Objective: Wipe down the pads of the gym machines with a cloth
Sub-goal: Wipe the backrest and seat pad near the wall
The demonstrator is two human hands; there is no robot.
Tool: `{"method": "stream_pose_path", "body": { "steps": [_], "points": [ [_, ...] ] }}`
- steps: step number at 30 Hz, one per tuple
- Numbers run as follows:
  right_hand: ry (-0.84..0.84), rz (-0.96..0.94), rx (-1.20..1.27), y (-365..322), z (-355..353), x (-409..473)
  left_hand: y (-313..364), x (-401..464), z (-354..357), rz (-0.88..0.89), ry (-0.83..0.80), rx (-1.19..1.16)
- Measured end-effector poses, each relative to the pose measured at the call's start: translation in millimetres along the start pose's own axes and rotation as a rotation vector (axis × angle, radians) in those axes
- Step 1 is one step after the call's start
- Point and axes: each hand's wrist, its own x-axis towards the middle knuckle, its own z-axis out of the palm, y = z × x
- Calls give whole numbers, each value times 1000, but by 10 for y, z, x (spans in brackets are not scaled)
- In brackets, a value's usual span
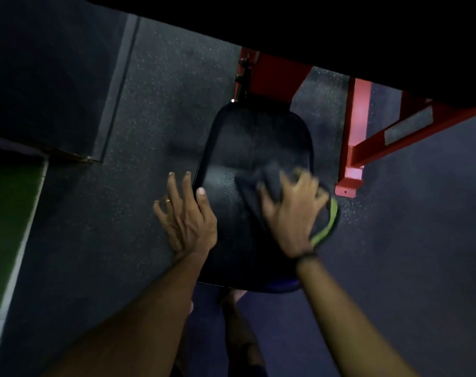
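Both forearms are seen reaching forward from the bottom of the view to a black seat pad (pixel 239 148), which is carried on a red frame (pixel 359 148) above the speckled rubber floor (pixel 155 91). The left hand (pixel 186 213) is laid on the pad's left rim, fingers fairly straight and spread, with the thumb on the top face and the other fingers hanging over the side; it is judged to be placed there to steady the pad against the sideways push of wiping. The right hand (pixel 294 210) is pressed down on a dark cloth (pixel 261 183), fingers splayed and somewhat bent over the bunched fabric; blur hides whether any fold is pinched. The cloth lies on the right half of the pad, around its middle, and is spread flat under the palm, presumably so that more surface is covered per stroke.

A green-edged object (pixel 326 224) is seen just beyond the right hand at the pad's right rim; what it is cannot be told. Open pad surface is left ahead toward the far rounded end and in the centre between the two hands. The right rim is close to the wiping hand, and the red frame foot (pixel 348 183) stands just beyond it, so wide rightward strokes are judged to be limited. Overhead, a dark part of the machine (pixel 285 20) overhangs the far end, and room for reaching there appears tighter.
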Motion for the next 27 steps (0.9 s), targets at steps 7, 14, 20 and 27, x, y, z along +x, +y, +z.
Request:
{"method": "stream_pose_path", "body": {
  "steps": [7,14,20,27],
  "points": [
    [-48,108,60,-10,221,1486,-10,-5,16,-2,25,27],
    [-171,255,348,260,79,1041,-16,11,26,8,48,47],
    [-135,436,585,631,-49,-51,-13,20,31,23,50,31],
    [73,371,531,580,-30,-1167,-48,11,22,35,36,-15]
  ]
}}
